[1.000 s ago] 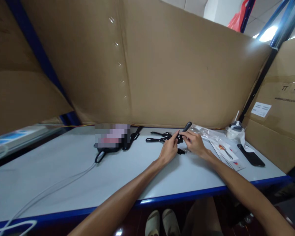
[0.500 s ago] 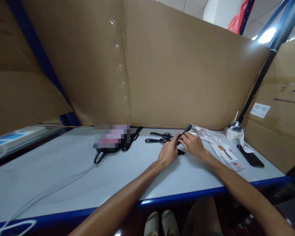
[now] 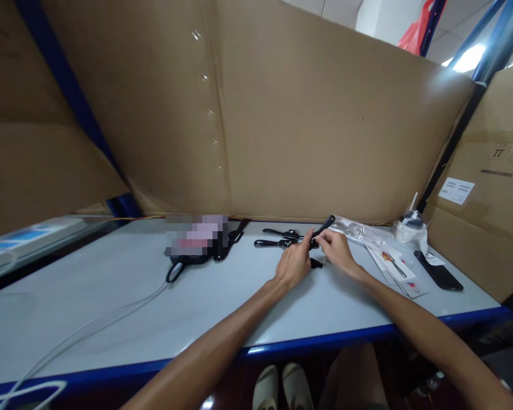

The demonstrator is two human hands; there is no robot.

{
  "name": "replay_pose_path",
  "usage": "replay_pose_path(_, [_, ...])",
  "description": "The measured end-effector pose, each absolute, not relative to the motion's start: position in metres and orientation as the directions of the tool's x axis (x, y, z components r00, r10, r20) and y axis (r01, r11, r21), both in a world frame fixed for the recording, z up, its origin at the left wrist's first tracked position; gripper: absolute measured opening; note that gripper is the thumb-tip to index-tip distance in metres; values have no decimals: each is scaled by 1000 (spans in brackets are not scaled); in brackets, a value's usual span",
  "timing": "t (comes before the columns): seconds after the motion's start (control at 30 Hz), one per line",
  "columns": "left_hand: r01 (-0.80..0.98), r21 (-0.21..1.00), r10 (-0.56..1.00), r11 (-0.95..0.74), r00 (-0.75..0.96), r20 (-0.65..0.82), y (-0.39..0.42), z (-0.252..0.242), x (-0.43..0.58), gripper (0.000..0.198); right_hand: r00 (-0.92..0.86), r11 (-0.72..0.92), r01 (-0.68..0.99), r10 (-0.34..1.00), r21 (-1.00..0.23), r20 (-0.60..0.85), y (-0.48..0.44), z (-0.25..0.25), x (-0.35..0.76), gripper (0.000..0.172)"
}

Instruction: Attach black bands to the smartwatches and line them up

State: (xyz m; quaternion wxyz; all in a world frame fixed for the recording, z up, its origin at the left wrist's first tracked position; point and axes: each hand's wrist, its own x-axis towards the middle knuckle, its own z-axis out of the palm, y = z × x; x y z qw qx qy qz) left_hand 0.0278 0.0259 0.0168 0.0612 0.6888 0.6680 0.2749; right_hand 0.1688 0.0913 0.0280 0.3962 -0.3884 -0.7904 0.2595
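Observation:
Near the middle of the table, my left hand [image 3: 294, 263] is closed on a black tool [image 3: 325, 224], whose handle points up and to the right. My right hand [image 3: 337, 250] pinches at the same tool's middle, its fingertips close to my left fingers. What my right fingertips hold is too small to make out. To the left of my hands lie two more black-handled tools, a nearer one [image 3: 270, 243] and a farther one [image 3: 274, 231]. A small dark piece [image 3: 317, 263] rests on the table beneath my hands.
A blurred-out item with a black edge [image 3: 192, 260] and cable stands left, beside a black tool [image 3: 236, 234]. Right are clear plastic bags [image 3: 354, 228], printed cards [image 3: 399, 267], a white container [image 3: 410, 229] and a black phone [image 3: 440, 272]. Cardboard [image 3: 325, 125] walls the back.
My right hand's fingers have drawn together into a tighter pinch and sit slightly apart from my left hand. The view has shifted a little.

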Motion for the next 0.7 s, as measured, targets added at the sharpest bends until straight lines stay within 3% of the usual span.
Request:
replay_pose_path(0.07, [877, 471, 953, -91, -61, 296, 26, 17, 28, 73, -399, 680, 550, 724, -484, 563, 87, 29, 172, 13])
replay_pose_path(0.17, [870, 483, 952, -95, -63, 300, 26, 16, 28, 76, -490, 709, 661, 656, -247, 574, 80, 33, 174, 16])
replay_pose_path(0.27, [882, 460, 954, -99, -47, 296, 26, 17, 28, 78, -534, 697, 705, 643, -130, 549, 76, 36, 174, 17])
replay_pose_path(0.33, [896, 433, 957, -95, -37, 287, 24, 17, 28, 78, -539, 694, 710, 645, -120, 542, 76, 35, 173, 15])
replay_pose_path(0.4, [907, 410, 959, -94, -28, 281, 23, 19, 29, 79, -509, 694, 691, 666, -202, 545, 77, 33, 170, 19])
replay_pose_path(0.5, [915, 392, 962, -93, -19, 273, 22, 20, 30, 81, -421, 659, 557, 748, -505, 513, 82, 28, 166, 26])
replay_pose_path(0.6, [922, 378, 966, -83, -19, 257, 20, 22, 30, 83, -411, 442, 291, 858, -848, 307, 87, 25, 163, 25])
replay_pose_path(0.7, [925, 371, 968, -82, -15, 252, 20, 24, 29, 84, -479, 210, 172, 872, -962, 105, 90, 25, 164, 26])
